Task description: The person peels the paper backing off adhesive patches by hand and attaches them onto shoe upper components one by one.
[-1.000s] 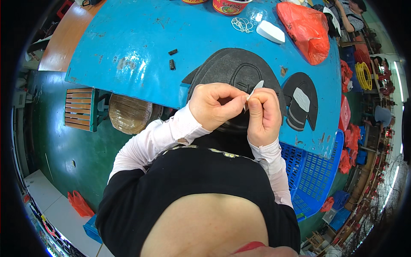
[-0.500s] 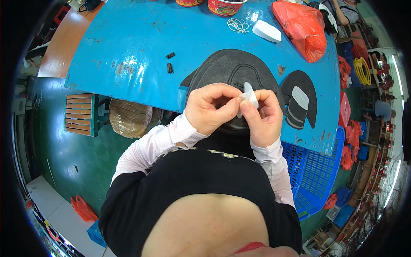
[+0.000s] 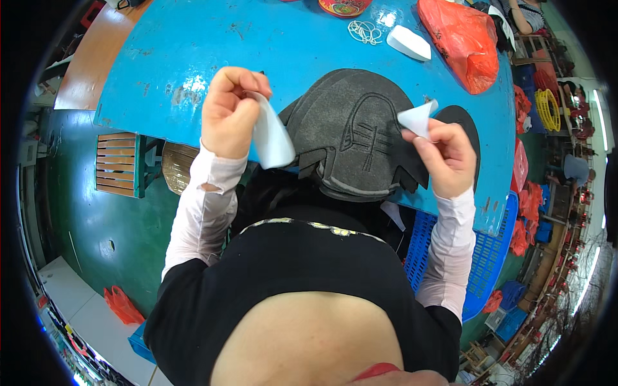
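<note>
My left hand (image 3: 233,110) pinches the top of a white strip (image 3: 273,136) that hangs down left of a stack of dark grey foam pieces. Between the thumb and fingers of my right hand (image 3: 445,154) is a smaller white piece (image 3: 417,119), thin and curled to a point. The foam stack (image 3: 351,122) lies at the near edge of the blue table, between my hands. Its top piece has stitched-looking lines and notched sides. Another dark foam piece (image 3: 458,119) lies partly hidden behind my right hand.
The blue table (image 3: 167,71) carries a white block-like object (image 3: 409,43), a tangle of pale string (image 3: 365,32), an orange-red plastic bag (image 3: 460,42) and a red tub (image 3: 346,6). Below its near edge stand a blue basket (image 3: 486,264) and a slatted wooden stool (image 3: 117,164).
My hands were together over the foam stack and have parted left and right. Each now holds its own white piece, and the top of the stack has come into view.
</note>
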Tool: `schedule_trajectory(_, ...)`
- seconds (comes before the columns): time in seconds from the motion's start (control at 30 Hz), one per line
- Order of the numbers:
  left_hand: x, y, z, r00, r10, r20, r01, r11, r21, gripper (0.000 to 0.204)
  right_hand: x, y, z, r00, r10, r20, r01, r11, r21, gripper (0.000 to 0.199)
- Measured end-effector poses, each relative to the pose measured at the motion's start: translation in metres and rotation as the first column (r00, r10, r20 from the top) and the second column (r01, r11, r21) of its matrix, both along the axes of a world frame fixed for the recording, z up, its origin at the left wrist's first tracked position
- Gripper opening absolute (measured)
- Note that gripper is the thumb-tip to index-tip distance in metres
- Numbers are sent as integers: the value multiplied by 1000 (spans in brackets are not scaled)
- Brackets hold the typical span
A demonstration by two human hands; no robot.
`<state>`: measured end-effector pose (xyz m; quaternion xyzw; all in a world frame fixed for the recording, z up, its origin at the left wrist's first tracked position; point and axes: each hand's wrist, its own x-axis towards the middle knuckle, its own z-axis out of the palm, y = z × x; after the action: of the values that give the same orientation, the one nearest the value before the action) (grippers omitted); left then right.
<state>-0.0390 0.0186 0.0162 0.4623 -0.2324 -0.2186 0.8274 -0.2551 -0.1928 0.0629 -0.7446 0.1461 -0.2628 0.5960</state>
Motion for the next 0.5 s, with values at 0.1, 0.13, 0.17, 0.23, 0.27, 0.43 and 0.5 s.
schedule_trajectory(0.1, -15, 13, 14, 851, -116, 512, -77, 937, 340, 40, 7, -6, 0, 976, 114, -184, -195, 828, -526, 15)
schedule_trajectory(0.13, -19, 12, 19, 851, -117, 512, -77, 937, 341, 40, 10, -7, -7, 974, 143, -175, -220, 771, -598, 18)
schedule_trajectory(0.17, -24, 8, 28, 702, -157, 695, -103, 943, 317, 42, 10, -7, -8, 967, 176, -183, -254, 659, -708, 21)
schedule_trajectory(0.23, -36, 7, 39, 462, -224, 858, -119, 943, 310, 43, 10, -7, -8, 958, 216, -186, -279, 578, -767, 23)
schedule_trajectory(0.27, -40, 7, 41, 408, -261, 875, -109, 938, 330, 42, 9, -7, -9, 958, 224, -180, -278, 565, -777, 23)
schedule_trajectory(0.43, -52, -10, 45, 221, -345, 912, -40, 932, 361, 34, 7, -10, -11, 957, 245, -155, -272, 566, -778, 23)
schedule_trajectory(0.5, -56, -21, 40, 184, -364, 913, -3, 929, 371, 31, 7, -12, -13, 955, 256, -151, -276, 575, -770, 23)
